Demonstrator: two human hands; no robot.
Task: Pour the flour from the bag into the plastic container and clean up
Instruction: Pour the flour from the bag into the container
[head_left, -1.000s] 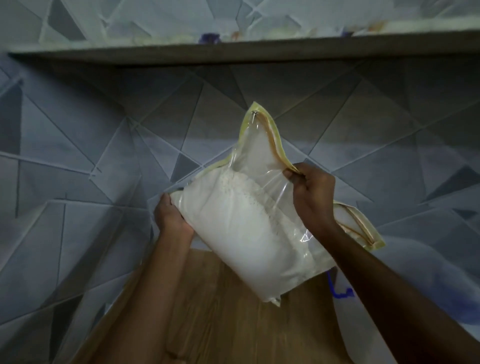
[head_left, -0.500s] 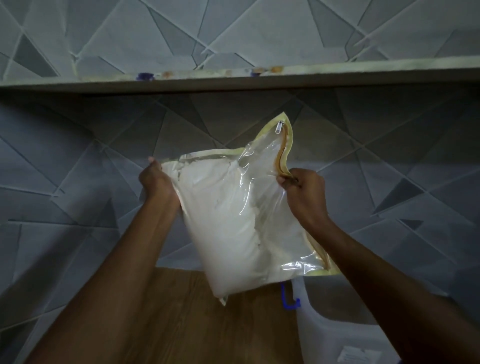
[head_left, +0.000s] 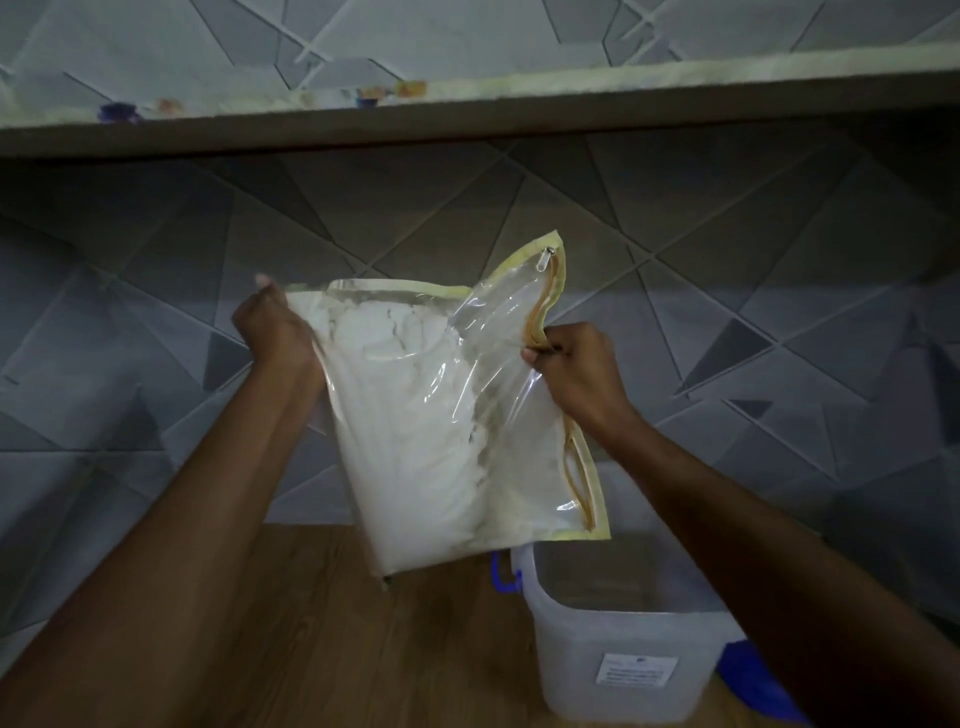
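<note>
Bag (head_left: 441, 441) lifted higher, upright | left hand (head_left: 275, 332) grips corner, right hand (head_left: 576, 374) pinches zipper edge | tip toward container (head_left: 623, 654) at 5 o'clock, slowly.

A single head-worn view looks forward and slightly down, close behind both arms. The left hand (head_left: 275, 327) and right hand (head_left: 576, 371) meet at mid-frame. Beyond their grip a tiled wall (head_left: 156, 291) faces the lens; above runs a shelf edge (head_left: 467, 122); below lies a wooden surface (head_left: 322, 634).
</note>
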